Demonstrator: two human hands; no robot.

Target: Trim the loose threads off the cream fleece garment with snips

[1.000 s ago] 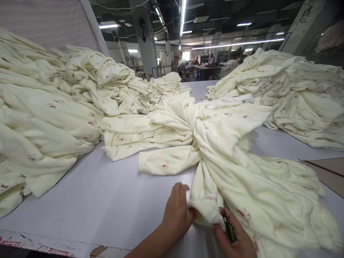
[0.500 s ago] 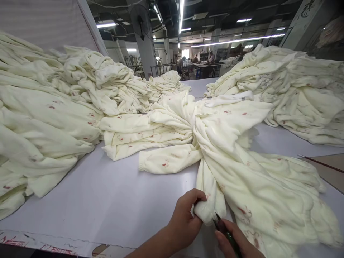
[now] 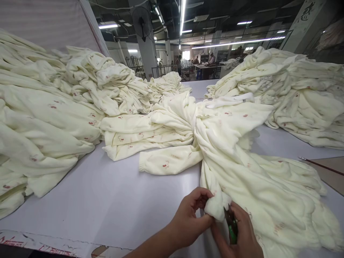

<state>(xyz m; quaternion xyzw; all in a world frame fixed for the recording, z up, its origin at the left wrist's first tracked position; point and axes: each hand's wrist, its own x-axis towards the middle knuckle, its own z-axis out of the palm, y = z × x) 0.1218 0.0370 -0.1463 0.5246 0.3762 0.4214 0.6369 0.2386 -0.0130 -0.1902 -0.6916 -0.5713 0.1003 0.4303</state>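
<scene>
My left hand (image 3: 189, 218) pinches the fluffy cuff end (image 3: 216, 208) of a cream fleece garment (image 3: 242, 168) with small red prints, at the near edge of the white table (image 3: 107, 200). My right hand (image 3: 239, 234) is closed round a small green-handled snipping tool (image 3: 231, 225), whose dark tip touches the cuff. The garment stretches away from my hands toward the middle of the table, lying on a bunched heap of the same pieces.
Tall piles of the same cream garments stand at the left (image 3: 48, 107) and back right (image 3: 295, 93). A thin rod (image 3: 319, 165) lies on a brown board (image 3: 333, 175) at the right. People work at a far table (image 3: 206, 66) in the background.
My left hand has gathered the cuff from a loose hold into a tight pinch. My right hand has come up with the green tool against the cuff.
</scene>
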